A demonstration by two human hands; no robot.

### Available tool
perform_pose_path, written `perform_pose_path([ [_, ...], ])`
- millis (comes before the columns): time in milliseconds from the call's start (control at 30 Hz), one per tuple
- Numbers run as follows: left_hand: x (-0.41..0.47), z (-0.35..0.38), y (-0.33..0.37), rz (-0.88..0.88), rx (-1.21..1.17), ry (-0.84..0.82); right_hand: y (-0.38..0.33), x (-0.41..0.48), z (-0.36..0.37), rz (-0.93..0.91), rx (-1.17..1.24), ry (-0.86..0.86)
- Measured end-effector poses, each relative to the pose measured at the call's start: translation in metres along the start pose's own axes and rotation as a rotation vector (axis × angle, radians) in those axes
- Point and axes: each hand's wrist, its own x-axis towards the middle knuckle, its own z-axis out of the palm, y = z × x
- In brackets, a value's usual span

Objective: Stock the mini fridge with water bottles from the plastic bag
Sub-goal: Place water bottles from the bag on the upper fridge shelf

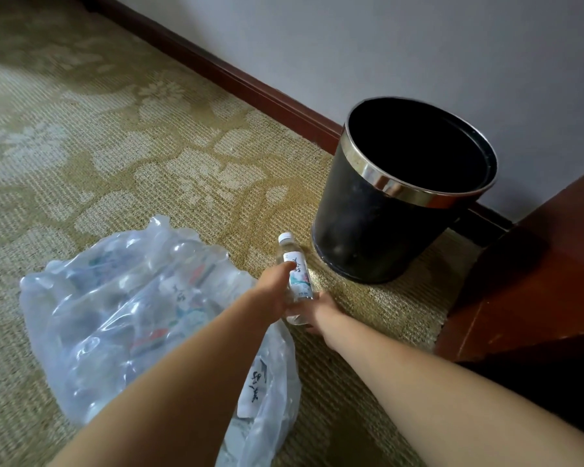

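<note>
One water bottle (pixel 297 278) — clear, white cap, printed label — is out of the plastic bag (pixel 125 315) and held above the carpet (pixel 149 146). It sits just beside the bag's right edge, cap pointing toward the black waste bin (pixel 385 230).

Item, left hand (pixel 275 291): closed round the bottle's middle, thumb lying across the label. The other fingers are behind the bottle and I cannot see them.

Item, right hand (pixel 322 308): curled at the bottle's lower end, taking hold near the base; fingertips mostly hidden.

Item, bag: clear plastic, slumped on the carpet, several more labelled bottles showing through it.

Item, mini fridge: not in view. A dark wooden cabinet (pixel 536 281) stands at my right, near the bin; whether it houses the fridge I cannot tell.

Step in hand, as I judge it: passing the bottle from left to right. To do it well — let the right fingers close fully round the base before the left thumb lifts. Grip on the label, which is likely less slippery, and carry the bottle cap-up. Leave the left hand near the bag for the next bottle.
</note>
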Motion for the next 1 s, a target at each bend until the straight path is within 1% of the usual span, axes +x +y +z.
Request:
perform_pose_path([
  [67,0.003,-0.001,-0.004,-0.003,0.026,-0.005,0.002,-0.004,-0.002,0.021,0.078,-0.006],
  [133,-0.001,0.000,-0.008,0.007,0.066,0.005,0.004,-0.014,-0.006,0.054,0.173,0.026],
  [200,-0.001,0.001,-0.015,0.020,0.125,0.011,0.011,-0.019,-0.014,0.043,0.190,0.047],
  [367,-0.008,0.003,-0.036,0.033,0.240,-0.007,0.029,-0.046,-0.038,0.077,0.210,0.002],
  [500,-0.021,0.003,-0.047,0.033,0.248,-0.067,0.045,-0.069,-0.045,0.096,0.249,-0.037],
  [567,-0.035,0.005,-0.051,0.026,0.248,-0.096,0.050,-0.085,-0.047,0.113,0.305,-0.066],
  [667,-0.061,0.013,-0.065,-0.012,0.254,-0.152,0.058,-0.112,-0.056,0.110,0.354,-0.119],
  [767,-0.097,0.027,-0.081,-0.076,0.210,-0.240,0.060,-0.142,-0.075,0.048,0.260,-0.123],
  [867,-0.132,0.043,-0.083,-0.057,0.206,-0.258,0.055,-0.179,-0.101,-0.017,0.134,-0.062],
  [1000,-0.195,0.064,-0.072,-0.007,0.226,-0.369,0.041,-0.245,-0.137,-0.062,-0.018,-0.041],
])
